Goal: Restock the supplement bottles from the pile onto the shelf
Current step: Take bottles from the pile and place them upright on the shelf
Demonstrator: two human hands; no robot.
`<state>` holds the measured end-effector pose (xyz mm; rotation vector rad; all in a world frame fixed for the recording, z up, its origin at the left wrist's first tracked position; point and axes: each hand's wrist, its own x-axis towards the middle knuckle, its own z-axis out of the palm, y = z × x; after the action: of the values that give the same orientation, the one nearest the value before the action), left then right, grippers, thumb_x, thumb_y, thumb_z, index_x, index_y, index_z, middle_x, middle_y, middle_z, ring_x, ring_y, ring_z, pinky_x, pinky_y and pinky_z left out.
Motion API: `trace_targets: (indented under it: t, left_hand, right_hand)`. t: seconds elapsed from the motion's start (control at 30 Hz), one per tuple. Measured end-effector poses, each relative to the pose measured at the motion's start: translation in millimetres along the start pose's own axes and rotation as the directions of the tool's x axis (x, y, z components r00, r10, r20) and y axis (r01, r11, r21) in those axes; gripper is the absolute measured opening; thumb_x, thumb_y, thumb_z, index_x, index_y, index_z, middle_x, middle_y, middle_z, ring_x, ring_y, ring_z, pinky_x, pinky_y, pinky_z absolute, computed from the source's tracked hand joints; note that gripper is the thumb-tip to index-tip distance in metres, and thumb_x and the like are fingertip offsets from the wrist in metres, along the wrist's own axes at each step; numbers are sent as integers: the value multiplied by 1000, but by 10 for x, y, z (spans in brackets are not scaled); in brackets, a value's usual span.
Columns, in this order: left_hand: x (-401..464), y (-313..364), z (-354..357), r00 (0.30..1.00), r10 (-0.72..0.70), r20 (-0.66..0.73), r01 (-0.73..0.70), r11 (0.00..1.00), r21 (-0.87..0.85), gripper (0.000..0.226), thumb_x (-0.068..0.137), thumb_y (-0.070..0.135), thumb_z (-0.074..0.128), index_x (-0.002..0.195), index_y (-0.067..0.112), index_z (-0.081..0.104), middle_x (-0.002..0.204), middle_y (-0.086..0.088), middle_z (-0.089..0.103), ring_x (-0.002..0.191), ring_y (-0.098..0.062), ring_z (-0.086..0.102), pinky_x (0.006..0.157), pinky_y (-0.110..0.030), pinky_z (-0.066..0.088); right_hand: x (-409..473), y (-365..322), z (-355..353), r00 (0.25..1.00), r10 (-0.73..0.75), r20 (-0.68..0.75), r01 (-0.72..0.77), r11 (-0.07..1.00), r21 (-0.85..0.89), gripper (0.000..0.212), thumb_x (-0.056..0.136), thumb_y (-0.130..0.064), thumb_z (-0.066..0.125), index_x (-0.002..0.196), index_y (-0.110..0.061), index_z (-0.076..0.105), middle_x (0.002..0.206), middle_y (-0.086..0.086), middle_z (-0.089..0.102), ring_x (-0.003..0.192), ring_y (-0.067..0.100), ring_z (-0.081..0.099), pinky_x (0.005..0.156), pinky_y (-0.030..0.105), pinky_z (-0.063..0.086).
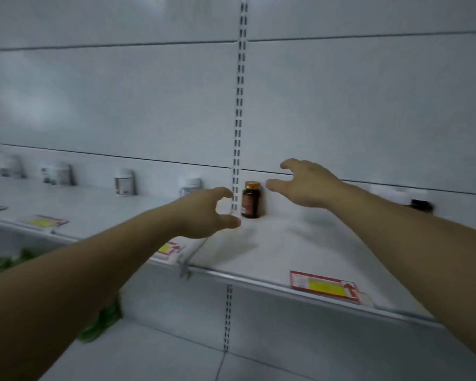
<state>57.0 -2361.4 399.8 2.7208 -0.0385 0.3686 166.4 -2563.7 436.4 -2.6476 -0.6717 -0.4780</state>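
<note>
A brown supplement bottle (pixel 250 199) with a gold cap stands upright at the back of the white shelf (pixel 272 243), against the slotted upright. My left hand (pixel 206 213) hovers just left of it, fingers and thumb curved into a C, holding nothing. My right hand (pixel 305 182) hovers just right of the bottle with fingers spread, empty and not touching it. Several white bottles (pixel 124 182) stand spaced along the shelf's back to the left. A dark bottle (pixel 421 206), blurred, shows behind my right forearm.
Price tags with yellow labels (pixel 324 287) sit along the shelf's front edge. A clear divider (pixel 188 259) juts out at the shelf joint. Green packages (pixel 102 320) lie on the lower shelf at left. The back panel above is bare.
</note>
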Motion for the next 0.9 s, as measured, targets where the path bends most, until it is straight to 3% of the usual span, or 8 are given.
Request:
trace_targets:
  t: [0.23,0.5,0.6,0.7,0.9]
  left_hand:
    - [-1033,-1932,-919,964,-216,-157,246,945,213,69,81,58,59,140,33,34,146,6,38,126,-17,44,100,-32,34]
    - [-2339,-3965,-1743,788,-588,-183,616,748,247,68,83,52,60,141,29,35,141,2,43,118,-18,49,91,-29,39]
    - [-2731,-4587,-1942,679,-700,-219,733,640,230,69,83,53,60,142,29,33,144,1,40,121,-20,47,94,-32,40]
    - [-3045,-5166,-2036,588,-769,-250,809,557,190,70,82,54,60,142,29,34,146,2,38,123,-20,46,95,-31,38]
    - [-3291,-6339,-2206,472,-848,-239,880,437,189,71,81,54,61,142,30,33,146,3,37,120,-20,48,92,-31,39]
  right_hand:
    - [653,-2602,1163,925,-356,134,346,934,89,74,79,-69,49,140,-29,38,144,2,44,124,25,45,83,34,34]
    - [550,-5667,2267,646,-732,215,673,679,291,71,85,-63,48,144,-25,34,148,3,39,128,26,42,93,37,37]
    - [414,-6495,2700,540,-813,217,739,582,338,70,86,-61,48,144,-24,35,147,5,40,127,27,43,89,36,37]
    - [337,-7150,3213,452,-854,257,780,519,351,69,87,-60,47,145,-24,35,149,6,38,131,27,40,97,39,37]
    - [570,-8252,4181,378,-861,339,794,490,360,72,87,-62,43,145,-22,32,150,7,36,133,28,37,100,42,36]
